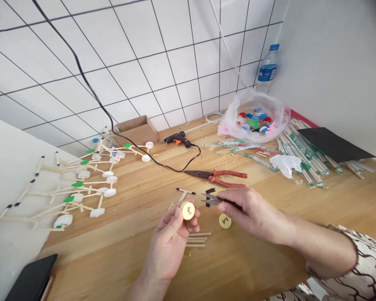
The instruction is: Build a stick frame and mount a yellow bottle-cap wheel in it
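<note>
My left hand [171, 238] pinches a pale yellow bottle cap [188, 210] with brown marks on its face, held above the table. In my right hand [253, 213] is a pair of dark scissors [211, 200], blades pointing left toward the cap and slightly apart; they do not touch it. A second yellow cap [224, 221] lies on the wood below my right hand. Several thin wooden sticks [199, 239] rest beside my left hand. Behind the hands are a small T-shaped stick piece [185, 192] with black ends and some black strips [210, 190].
Red-handled pliers [219, 176] and a corded glue gun [177, 139] lie farther back. Several stick frames with cap wheels [81, 184] stand at left, near a cardboard box [136, 131]. At right are a bag of coloured caps [253, 119], wrapped chopsticks [303, 154] and a bottle [268, 71].
</note>
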### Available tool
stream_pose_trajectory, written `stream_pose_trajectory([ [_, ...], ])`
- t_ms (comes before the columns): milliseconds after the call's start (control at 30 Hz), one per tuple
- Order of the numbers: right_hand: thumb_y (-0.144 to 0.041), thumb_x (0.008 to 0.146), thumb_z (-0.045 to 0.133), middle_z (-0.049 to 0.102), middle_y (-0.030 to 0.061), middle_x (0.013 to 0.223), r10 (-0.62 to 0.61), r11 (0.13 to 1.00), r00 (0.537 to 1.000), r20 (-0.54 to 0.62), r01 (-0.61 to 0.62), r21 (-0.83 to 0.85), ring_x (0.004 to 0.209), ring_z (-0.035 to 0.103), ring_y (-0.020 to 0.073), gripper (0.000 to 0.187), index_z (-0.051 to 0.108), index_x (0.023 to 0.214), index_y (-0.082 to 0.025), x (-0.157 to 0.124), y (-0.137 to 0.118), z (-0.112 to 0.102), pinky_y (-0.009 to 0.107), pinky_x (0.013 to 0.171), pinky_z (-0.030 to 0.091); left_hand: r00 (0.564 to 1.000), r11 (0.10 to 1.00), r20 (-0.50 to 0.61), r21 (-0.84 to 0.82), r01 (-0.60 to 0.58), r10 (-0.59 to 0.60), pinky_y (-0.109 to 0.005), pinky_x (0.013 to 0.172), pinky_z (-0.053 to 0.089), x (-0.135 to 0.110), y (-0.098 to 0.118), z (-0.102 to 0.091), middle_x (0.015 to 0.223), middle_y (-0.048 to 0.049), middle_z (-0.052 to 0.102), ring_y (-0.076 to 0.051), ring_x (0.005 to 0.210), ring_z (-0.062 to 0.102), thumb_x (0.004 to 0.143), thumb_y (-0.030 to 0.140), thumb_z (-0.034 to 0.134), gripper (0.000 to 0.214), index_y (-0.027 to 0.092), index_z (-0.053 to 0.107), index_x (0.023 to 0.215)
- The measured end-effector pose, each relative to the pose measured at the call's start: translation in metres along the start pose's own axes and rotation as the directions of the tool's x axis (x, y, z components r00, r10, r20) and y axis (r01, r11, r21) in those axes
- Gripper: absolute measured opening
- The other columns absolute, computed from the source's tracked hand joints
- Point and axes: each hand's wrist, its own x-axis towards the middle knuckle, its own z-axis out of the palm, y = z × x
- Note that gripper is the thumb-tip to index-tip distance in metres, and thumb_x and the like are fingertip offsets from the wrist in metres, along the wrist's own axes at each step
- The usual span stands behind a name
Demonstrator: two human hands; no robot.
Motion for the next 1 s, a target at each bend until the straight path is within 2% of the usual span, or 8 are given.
stream_pose_trajectory([
  [133,-0.029,0.095,0.038,0.059,0.0051,0.075,0.024,0.950,0.970,-0.243,-0.098,-0.298,0.064,0.053,0.0145,0.030,0.058,0.076,-0.018,0.003,0.012,-0.013,0.025,0.057,0.039,0.999,0.998,0.033,0.059,-0.030,0.028,-0.026,0.059,0.043,0.001,-0.002,-0.001,0.074,-0.0058,0.064,-0.014,0.065,0.051,0.076,0.037,0.069,0.026,0.014,0.075,0.087],
  [233,-0.033,0.093,0.041,0.061,0.0082,0.086,0.189,0.764,0.913,-0.360,-0.367,-0.530,0.072,0.058,0.0188,0.027,0.063,0.087,-0.018,0.008,0.025,-0.029,0.026,0.056,0.038,0.997,0.992,0.058,0.117,-0.057,0.050,-0.026,0.059,0.042,0.000,-0.003,-0.002,0.073,-0.0047,0.062,-0.014,0.064,0.050,0.076,0.040,0.069,0.027,0.016,0.074,0.088],
  [333,-0.033,0.093,0.041,0.060,0.0131,0.100,0.388,0.544,0.852,-0.351,-0.520,-0.658,0.085,0.061,0.0245,0.028,0.063,0.093,-0.015,0.011,0.038,-0.041,0.028,0.059,0.040,0.995,0.980,0.063,0.180,-0.087,0.077,-0.027,0.059,0.042,-0.001,-0.003,-0.001,0.072,-0.0041,0.063,-0.014,0.064,0.050,0.073,0.040,0.072,0.027,0.018,0.075,0.088],
  [467,-0.030,0.093,0.043,0.060,0.0190,0.108,0.483,0.468,0.813,-0.325,-0.554,-0.689,0.095,0.061,0.0308,0.028,0.059,0.104,-0.010,0.013,0.051,-0.046,0.032,0.063,0.044,0.994,0.964,0.042,0.246,-0.104,0.096,-0.027,0.059,0.042,-0.003,-0.001,0.002,0.073,-0.0038,0.064,-0.014,0.062,0.051,0.070,0.039,0.075,0.027,0.018,0.075,0.087],
  [800,-0.016,0.089,0.040,0.061,0.0254,0.102,0.417,0.480,0.855,-0.308,-0.495,-0.724,0.102,0.056,0.0371,0.028,0.063,0.098,-0.004,0.012,0.039,-0.044,0.044,0.076,0.044,0.994,0.974,0.030,0.195,-0.112,0.108,-0.026,0.058,0.044,-0.004,0.002,0.007,0.076,-0.0040,0.067,-0.012,0.062,0.052,0.068,0.031,0.077,0.025,0.018,0.074,0.088],
  [900,-0.022,0.089,0.047,0.062,0.0126,0.107,0.301,0.610,0.936,-0.184,-0.337,-0.718,0.104,0.054,0.0272,0.023,0.063,0.106,-0.018,0.006,0.021,-0.034,0.038,0.084,0.043,0.993,0.978,0.036,0.172,-0.120,0.115,-0.025,0.060,0.045,-0.004,0.002,0.006,0.080,-0.0046,0.069,-0.012,0.063,0.053,0.068,0.030,0.078,0.029,0.018,0.073,0.094],
  [933,-0.024,0.088,0.051,0.062,0.0102,0.105,0.191,0.735,0.980,-0.051,-0.177,-0.655,0.102,0.055,0.0253,0.023,0.062,0.107,-0.019,0.004,0.015,-0.029,0.036,0.083,0.044,0.992,0.978,0.040,0.166,-0.123,0.118,-0.025,0.061,0.046,-0.003,0.002,0.006,0.081,-0.0042,0.069,-0.012,0.064,0.054,0.068,0.030,0.078,0.030,0.019,0.072,0.095],
  [1000,-0.026,0.084,0.058,0.061,0.0064,0.104,0.058,0.881,0.981,0.182,0.035,-0.472,0.098,0.056,0.0223,0.024,0.061,0.107,-0.023,-0.001,0.005,-0.018,0.034,0.081,0.045,0.992,0.980,0.051,0.157,-0.122,0.116,-0.025,0.063,0.047,-0.003,0.003,0.006,0.081,-0.0026,0.068,-0.012,0.066,0.055,0.069,0.029,0.078,0.030,0.019,0.071,0.096],
])
